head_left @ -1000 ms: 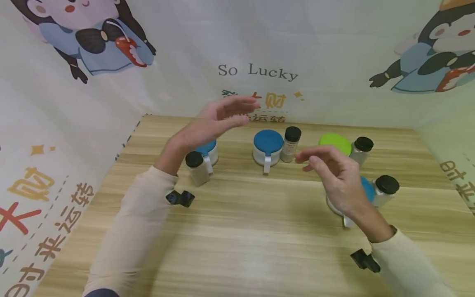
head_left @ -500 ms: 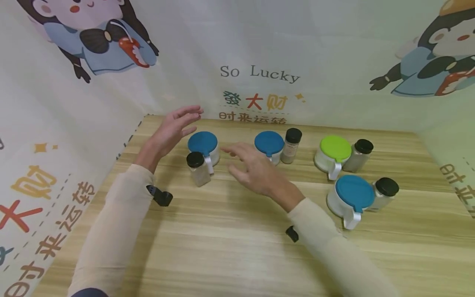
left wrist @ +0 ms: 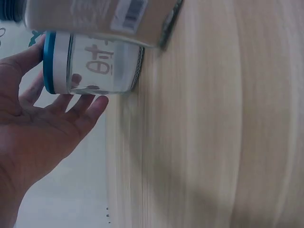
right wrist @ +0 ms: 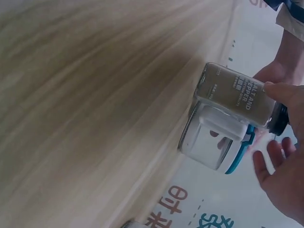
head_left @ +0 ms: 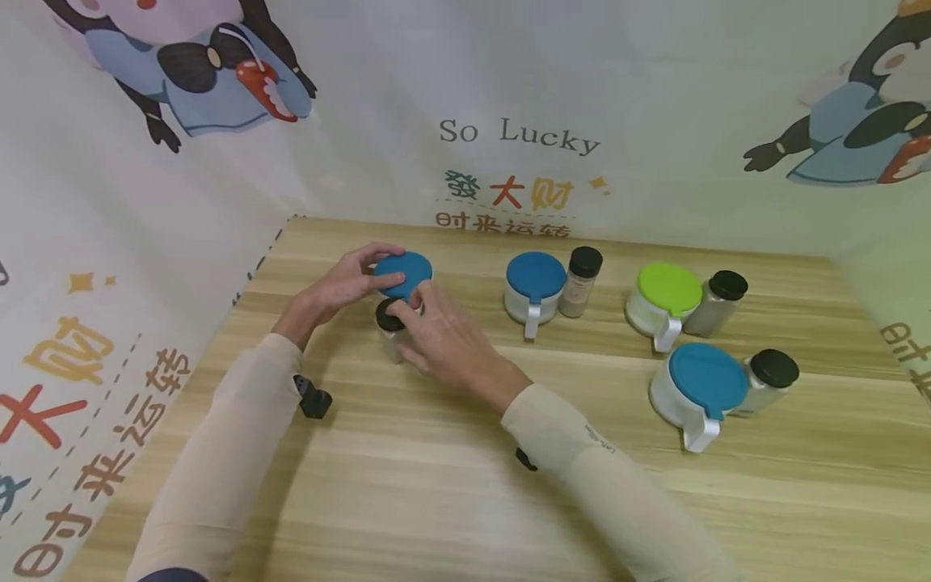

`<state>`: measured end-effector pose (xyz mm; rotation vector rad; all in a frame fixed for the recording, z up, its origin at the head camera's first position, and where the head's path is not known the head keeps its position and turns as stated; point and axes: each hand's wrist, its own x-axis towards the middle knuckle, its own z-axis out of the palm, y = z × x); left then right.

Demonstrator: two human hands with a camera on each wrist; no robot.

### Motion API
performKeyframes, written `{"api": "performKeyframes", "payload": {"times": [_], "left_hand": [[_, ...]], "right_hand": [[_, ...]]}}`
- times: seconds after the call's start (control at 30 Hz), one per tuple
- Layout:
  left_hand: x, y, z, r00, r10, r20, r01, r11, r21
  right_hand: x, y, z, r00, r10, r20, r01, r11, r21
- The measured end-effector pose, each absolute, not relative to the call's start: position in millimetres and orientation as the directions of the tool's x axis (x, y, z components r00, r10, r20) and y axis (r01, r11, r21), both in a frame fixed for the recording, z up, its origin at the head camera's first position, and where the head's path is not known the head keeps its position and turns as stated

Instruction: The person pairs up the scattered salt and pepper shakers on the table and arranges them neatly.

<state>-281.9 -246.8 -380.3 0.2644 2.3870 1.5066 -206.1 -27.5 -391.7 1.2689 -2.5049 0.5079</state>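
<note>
At the left of the table a glass seasoning jar with a blue lid and white handle stands upright. My left hand is around it, thumb over the lid and fingers along its far left side. In front stands a square glass shaker with a black cap, filled with brownish seasoning and lettered on its side. My right hand reaches in from the right, its thumb overlapping the upper shaker. Its other fingers are spread beside the jar's lid.
To the right stand another blue-lidded jar with a black-capped shaker, a green-lidded jar with a shaker, and a nearer blue-lidded jar beside a shaker. A printed cloth hangs behind the wooden table.
My left hand moves left, then comes down onto the blue-lidded jar. My right hand sweeps left from the right-hand jars to the black-capped shaker. The jars and shakers stay put.
</note>
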Motion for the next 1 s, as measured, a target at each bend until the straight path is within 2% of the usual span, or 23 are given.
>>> {"api": "performKeyframes", "payload": {"times": [0.1,0.27,0.47,0.6,0.77,0.9,1.0], "left_hand": [[-283,-247,-379,-0.934,0.331,-0.137,0.024,0.438,0.899],[-282,-248,-381,-0.938,0.329,-0.11,0.048,0.438,0.898],[-279,-247,-387,-0.961,0.274,-0.034,0.093,0.436,0.895],[-279,-254,-386,-0.968,0.249,0.03,0.143,0.45,0.882],[-276,-266,-385,-0.943,0.322,0.088,0.235,0.453,0.86],[-258,-267,-392,-0.912,0.408,0.041,0.231,0.431,0.872],[-239,-265,-399,-0.897,0.441,0.011,0.216,0.418,0.882]], "right_hand": [[-207,-25,-393,-0.534,-0.712,0.455,-0.842,0.497,-0.21],[-211,-25,-393,-0.502,-0.753,0.425,-0.863,0.41,-0.293],[-210,-22,-394,-0.502,-0.768,0.398,-0.863,0.416,-0.287],[-208,-13,-393,-0.56,-0.728,0.395,-0.827,0.463,-0.319],[-209,1,-391,-0.652,-0.647,0.396,-0.758,0.551,-0.349],[-208,16,-394,-0.737,-0.598,0.314,-0.673,0.611,-0.416],[-210,23,-398,-0.757,-0.603,0.251,-0.636,0.594,-0.492]]}}
